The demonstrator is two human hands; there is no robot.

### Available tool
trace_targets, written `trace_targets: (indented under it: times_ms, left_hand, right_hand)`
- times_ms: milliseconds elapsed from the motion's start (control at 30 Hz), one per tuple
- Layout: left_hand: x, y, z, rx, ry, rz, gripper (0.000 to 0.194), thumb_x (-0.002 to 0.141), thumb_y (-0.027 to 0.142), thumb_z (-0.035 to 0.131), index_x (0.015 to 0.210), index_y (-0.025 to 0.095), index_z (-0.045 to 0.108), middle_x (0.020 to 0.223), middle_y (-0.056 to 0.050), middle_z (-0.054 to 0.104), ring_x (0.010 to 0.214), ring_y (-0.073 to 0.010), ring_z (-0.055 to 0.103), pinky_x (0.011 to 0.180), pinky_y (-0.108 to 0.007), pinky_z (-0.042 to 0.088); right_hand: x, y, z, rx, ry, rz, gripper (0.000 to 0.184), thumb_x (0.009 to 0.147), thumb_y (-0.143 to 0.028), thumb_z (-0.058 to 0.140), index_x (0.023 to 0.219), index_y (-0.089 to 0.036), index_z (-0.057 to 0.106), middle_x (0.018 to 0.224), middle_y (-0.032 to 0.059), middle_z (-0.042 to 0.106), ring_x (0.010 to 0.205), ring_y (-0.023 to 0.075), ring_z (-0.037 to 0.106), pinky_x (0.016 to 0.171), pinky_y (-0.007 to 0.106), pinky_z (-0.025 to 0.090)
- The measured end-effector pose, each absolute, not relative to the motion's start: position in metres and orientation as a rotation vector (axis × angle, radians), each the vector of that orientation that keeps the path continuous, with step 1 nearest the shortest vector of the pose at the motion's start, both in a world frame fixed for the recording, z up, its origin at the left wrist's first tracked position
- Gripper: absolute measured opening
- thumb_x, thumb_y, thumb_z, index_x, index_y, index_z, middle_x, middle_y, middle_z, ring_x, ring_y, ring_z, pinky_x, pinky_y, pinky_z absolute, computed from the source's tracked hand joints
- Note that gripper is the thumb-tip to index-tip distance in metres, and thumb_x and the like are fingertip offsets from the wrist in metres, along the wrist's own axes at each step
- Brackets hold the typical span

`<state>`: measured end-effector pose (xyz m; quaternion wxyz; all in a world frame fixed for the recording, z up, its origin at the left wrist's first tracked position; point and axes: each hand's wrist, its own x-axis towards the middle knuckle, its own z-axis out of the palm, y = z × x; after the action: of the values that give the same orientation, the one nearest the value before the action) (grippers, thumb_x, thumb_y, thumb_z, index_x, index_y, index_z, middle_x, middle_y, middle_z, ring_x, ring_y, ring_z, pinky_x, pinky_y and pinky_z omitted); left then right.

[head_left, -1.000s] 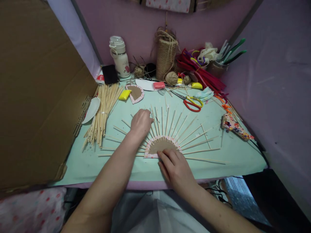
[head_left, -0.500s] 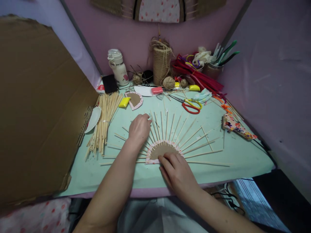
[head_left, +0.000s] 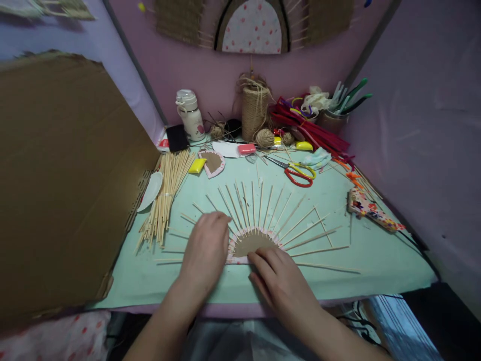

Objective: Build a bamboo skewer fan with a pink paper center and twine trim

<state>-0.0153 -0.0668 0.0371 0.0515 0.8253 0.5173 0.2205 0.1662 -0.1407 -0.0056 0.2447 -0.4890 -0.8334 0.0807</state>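
A cardboard half-circle (head_left: 252, 244) edged with pink-and-white fabric lies near the front of the table, thin wooden sticks (head_left: 269, 206) fanning out from its curved edge. My left hand (head_left: 208, 245) is over the left part of the fan, its fingers curled down by the half-circle's left edge. The hand's back hides the fingertips and anything in them. My right hand (head_left: 276, 276) rests with fingers stretched on the lower right of the half-circle, thumb apart, holding nothing.
A stick bundle (head_left: 167, 195) and a large cardboard sheet (head_left: 71, 185) stand at left. Scissors (head_left: 296, 173), a yellow packet (head_left: 197, 166) and a fabric-edged shape (head_left: 213, 163) lie behind the fan. A floral-patterned glue gun (head_left: 372, 208) is at right; a bottle (head_left: 191, 115) and twine roll (head_left: 254, 113) stand behind.
My left hand has drawn back from the upper left sticks toward the half-circle's left edge. My right hand stays on the half-circle. The camera view has tilted upward.
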Motion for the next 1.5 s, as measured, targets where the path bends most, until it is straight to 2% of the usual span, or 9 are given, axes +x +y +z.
trace_targets:
  times_ms: [233, 367, 467, 600, 767, 1033, 1267, 1400, 1500]
  left_hand:
    - [0.007, -0.140, -0.007, 2.533, 1.200, 0.970, 0.023, 0.090, 0.008, 0.049, 0.108, 0.014, 0.063, 0.105, -0.011, 0.068, 0.099, -0.0209, 0.061, 0.087, -0.037, 0.052]
    - [0.014, -0.151, -0.024, 2.537, 1.074, 1.012, 0.022, 0.092, 0.011, 0.046, 0.106, 0.013, 0.064, 0.104, -0.011, 0.069, 0.097, -0.0215, 0.062, 0.084, -0.037, 0.052]
    - [0.013, -0.147, -0.030, 2.553, 1.035, 1.000, 0.023, 0.095, 0.014, 0.045, 0.108, 0.013, 0.063, 0.110, -0.012, 0.068, 0.104, -0.0218, 0.061, 0.090, -0.039, 0.051]
    - [0.014, -0.139, -0.028, 2.631, 1.026, 0.980, 0.023, 0.096, 0.018, 0.047, 0.111, 0.013, 0.063, 0.116, -0.010, 0.068, 0.110, -0.0217, 0.059, 0.091, -0.039, 0.051]
    - [0.016, -0.130, -0.023, 2.730, 0.979, 1.017, 0.023, 0.096, 0.017, 0.046, 0.107, 0.012, 0.065, 0.108, -0.010, 0.071, 0.104, -0.0195, 0.062, 0.084, -0.035, 0.054]
    - [0.018, -0.127, -0.031, 2.690, 0.992, 1.036, 0.018, 0.094, 0.016, 0.049, 0.102, 0.012, 0.065, 0.103, -0.010, 0.071, 0.101, -0.0193, 0.063, 0.084, -0.036, 0.055]
    - [0.014, -0.130, -0.026, 2.587, 0.968, 1.123, 0.016, 0.093, 0.015, 0.051, 0.101, 0.012, 0.065, 0.104, -0.010, 0.070, 0.102, -0.0206, 0.062, 0.085, -0.036, 0.054]
    - [0.013, -0.128, -0.006, 2.578, 0.967, 1.084, 0.019, 0.092, 0.010, 0.048, 0.101, 0.011, 0.064, 0.100, -0.011, 0.069, 0.098, -0.0205, 0.062, 0.083, -0.036, 0.053]
    - [0.015, -0.124, 0.006, 2.593, 0.981, 1.012, 0.018, 0.093, 0.013, 0.047, 0.099, 0.012, 0.064, 0.096, -0.010, 0.068, 0.093, -0.0206, 0.061, 0.080, -0.037, 0.053]
  right_hand:
    - [0.203, -0.127, 0.037, -1.306, -2.302, 0.118, 0.024, 0.094, -0.022, 0.050, 0.115, -0.013, 0.060, 0.107, 0.0136, 0.064, 0.096, 0.0237, 0.059, 0.081, 0.040, 0.052]
    - [0.220, -0.108, 0.054, -1.314, -2.316, 0.059, 0.022, 0.095, -0.026, 0.050, 0.113, -0.016, 0.060, 0.105, 0.0118, 0.066, 0.096, 0.0227, 0.061, 0.081, 0.039, 0.052]
    - [0.226, -0.092, 0.062, -1.331, -2.336, 0.062, 0.024, 0.096, -0.030, 0.049, 0.113, -0.018, 0.060, 0.105, 0.0117, 0.066, 0.096, 0.0231, 0.061, 0.082, 0.040, 0.051]
    - [0.229, -0.072, 0.070, -1.338, -2.359, 0.118, 0.023, 0.096, -0.032, 0.048, 0.111, -0.020, 0.062, 0.102, 0.0106, 0.067, 0.095, 0.0226, 0.063, 0.083, 0.039, 0.052]
    - [0.231, -0.062, 0.072, -1.352, -2.361, 0.167, 0.021, 0.095, -0.032, 0.049, 0.107, -0.020, 0.063, 0.099, 0.0089, 0.069, 0.092, 0.0207, 0.065, 0.081, 0.035, 0.052]
    - [0.223, -0.053, 0.060, -1.318, -2.409, 0.366, 0.021, 0.095, -0.028, 0.048, 0.106, -0.020, 0.064, 0.098, 0.0094, 0.068, 0.090, 0.0199, 0.064, 0.080, 0.035, 0.052]
    - [0.188, 0.011, 0.063, -1.295, -2.501, 0.514, 0.018, 0.091, -0.023, 0.053, 0.097, -0.018, 0.069, 0.094, 0.0077, 0.069, 0.084, 0.0175, 0.064, 0.077, 0.029, 0.047]
    - [0.158, 0.064, 0.067, -1.492, -2.718, 0.416, 0.027, 0.088, -0.021, 0.060, 0.114, -0.018, 0.067, 0.114, 0.0082, 0.067, 0.100, 0.0181, 0.061, 0.086, 0.026, 0.042]
    - [0.134, 0.097, 0.063, -1.620, -2.779, 0.440, 0.026, 0.085, -0.023, 0.062, 0.110, -0.019, 0.070, 0.112, 0.0072, 0.069, 0.102, 0.0212, 0.061, 0.084, 0.028, 0.042]
